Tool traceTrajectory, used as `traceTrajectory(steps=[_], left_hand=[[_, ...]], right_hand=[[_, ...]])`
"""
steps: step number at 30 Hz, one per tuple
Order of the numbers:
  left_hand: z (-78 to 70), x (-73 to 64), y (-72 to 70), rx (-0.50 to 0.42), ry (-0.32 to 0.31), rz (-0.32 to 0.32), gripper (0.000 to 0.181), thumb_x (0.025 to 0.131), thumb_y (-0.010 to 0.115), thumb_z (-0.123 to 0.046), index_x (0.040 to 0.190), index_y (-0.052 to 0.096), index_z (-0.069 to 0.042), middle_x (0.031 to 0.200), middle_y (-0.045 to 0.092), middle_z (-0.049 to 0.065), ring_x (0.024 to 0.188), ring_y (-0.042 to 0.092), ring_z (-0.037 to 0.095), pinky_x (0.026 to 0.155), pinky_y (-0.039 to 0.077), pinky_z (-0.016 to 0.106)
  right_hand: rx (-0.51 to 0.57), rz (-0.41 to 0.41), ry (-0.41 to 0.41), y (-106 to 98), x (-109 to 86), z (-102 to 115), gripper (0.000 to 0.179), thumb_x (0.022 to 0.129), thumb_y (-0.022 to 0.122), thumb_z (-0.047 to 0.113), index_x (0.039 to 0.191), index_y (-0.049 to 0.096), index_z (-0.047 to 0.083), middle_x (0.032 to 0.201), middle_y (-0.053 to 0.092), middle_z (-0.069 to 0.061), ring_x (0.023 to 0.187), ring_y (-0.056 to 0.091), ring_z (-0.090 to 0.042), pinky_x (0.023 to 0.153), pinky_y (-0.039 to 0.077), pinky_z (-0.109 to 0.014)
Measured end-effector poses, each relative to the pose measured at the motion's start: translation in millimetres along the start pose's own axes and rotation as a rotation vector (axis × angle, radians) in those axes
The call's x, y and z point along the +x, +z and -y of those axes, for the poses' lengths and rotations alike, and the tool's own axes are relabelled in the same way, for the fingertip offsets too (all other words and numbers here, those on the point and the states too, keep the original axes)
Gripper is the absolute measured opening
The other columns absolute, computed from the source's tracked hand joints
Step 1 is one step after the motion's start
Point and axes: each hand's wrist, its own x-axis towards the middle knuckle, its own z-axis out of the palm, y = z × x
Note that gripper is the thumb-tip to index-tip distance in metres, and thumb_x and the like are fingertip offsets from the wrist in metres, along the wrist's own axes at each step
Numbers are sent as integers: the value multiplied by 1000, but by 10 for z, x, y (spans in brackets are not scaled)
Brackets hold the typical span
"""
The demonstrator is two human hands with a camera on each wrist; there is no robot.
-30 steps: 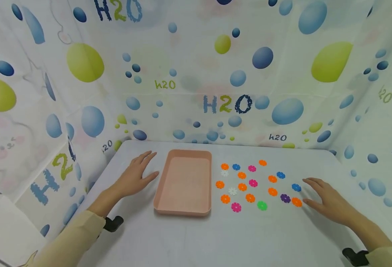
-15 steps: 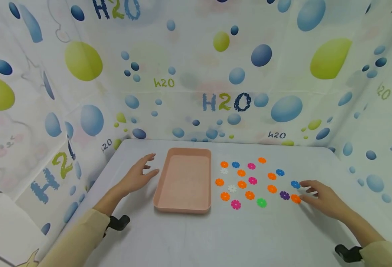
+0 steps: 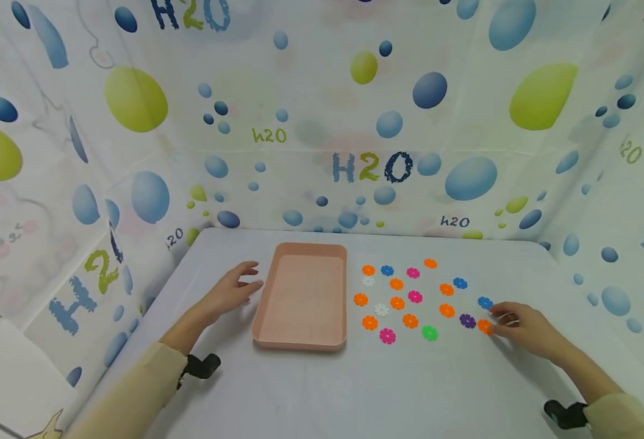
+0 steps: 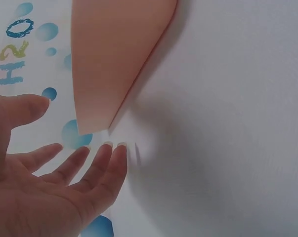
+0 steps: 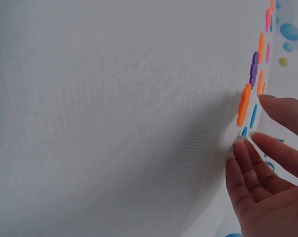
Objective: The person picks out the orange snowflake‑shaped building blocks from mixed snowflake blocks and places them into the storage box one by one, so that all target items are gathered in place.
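In the head view my right hand (image 3: 530, 329) is low over the right end of a spread of small flower-shaped discs. Its thumb is by an orange flower disc (image 3: 484, 327) and its forefinger by a blue flower disc (image 3: 485, 302). A gap shows between thumb and forefinger in the right wrist view, with nothing pinched; whether the fingertips touch a disc I cannot tell. A purple flower disc (image 3: 467, 321) lies just left of them. My left hand (image 3: 225, 297), fingers loosely bent and holding nothing, hovers beside the left edge of a pink rectangular tray (image 3: 263, 299).
Several more flower discs lie flat between tray and right hand, among them a green one (image 3: 429, 333), a magenta one (image 3: 387, 336) and a white one (image 3: 381, 310). A white cloth covers the table (image 3: 311, 390). A patterned curtain (image 3: 311, 91) stands behind it.
My right hand has moved left and down to the orange and blue discs, its thumb and forefinger drawing closer together. The left hand's fingers have curled a little and dipped. The discs look unmoved.
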Motion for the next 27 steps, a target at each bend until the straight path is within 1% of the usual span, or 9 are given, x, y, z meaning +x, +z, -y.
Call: traceTrajectory(steps=[3, 10, 13, 20, 22, 27], left_hand=[[14, 10, 19, -12, -13, 13, 62, 105, 57, -26, 157, 31, -3, 154, 41, 27, 134, 49, 45, 97, 56, 45], [26, 25, 55, -79, -21, 63, 59, 106, 54, -21, 156, 30, 0, 150, 42, 29, 131, 52, 43, 96, 57, 44], [31, 27, 66, -103, -23, 84, 59, 106, 53, -19, 156, 30, 2, 150, 41, 30, 131, 53, 43, 95, 57, 43], [52, 39, 74, -123, -53, 112, 56, 105, 54, -20, 154, 35, 0, 149, 43, 27, 127, 56, 38, 95, 57, 42], [55, 37, 73, -120, -51, 121, 55, 105, 54, -19, 153, 36, 1, 149, 44, 27, 126, 56, 37, 96, 57, 43], [58, 31, 64, -110, -36, 134, 53, 105, 55, -17, 151, 39, 3, 148, 45, 28, 125, 56, 36, 97, 56, 45]], right_hand=[[3, 15, 9, -4, 6, 1, 42, 93, 73, 16, 125, 62, -9, 114, 67, -19, 98, 63, -28, 78, 60, -35], [5, 12, 1, 26, 15, -12, 36, 93, 73, 14, 121, 65, -7, 110, 68, -14, 95, 60, -24, 73, 56, -22], [7, 16, -3, 38, 19, -27, 34, 93, 72, 14, 119, 66, -7, 108, 69, -14, 95, 60, -25, 73, 56, -22], [37, 44, 45, 47, 40, -40, 33, 92, 73, 16, 118, 66, -4, 106, 68, -9, 94, 58, -24, 73, 54, -20], [39, 44, 38, 47, 40, -43, 32, 92, 73, 15, 117, 66, -4, 104, 68, -9, 93, 58, -23, 72, 54, -20], [32, 27, -13, 44, 46, -50, 25, 91, 73, 10, 112, 67, -2, 98, 67, -6, 87, 59, -21, 70, 54, -19]])
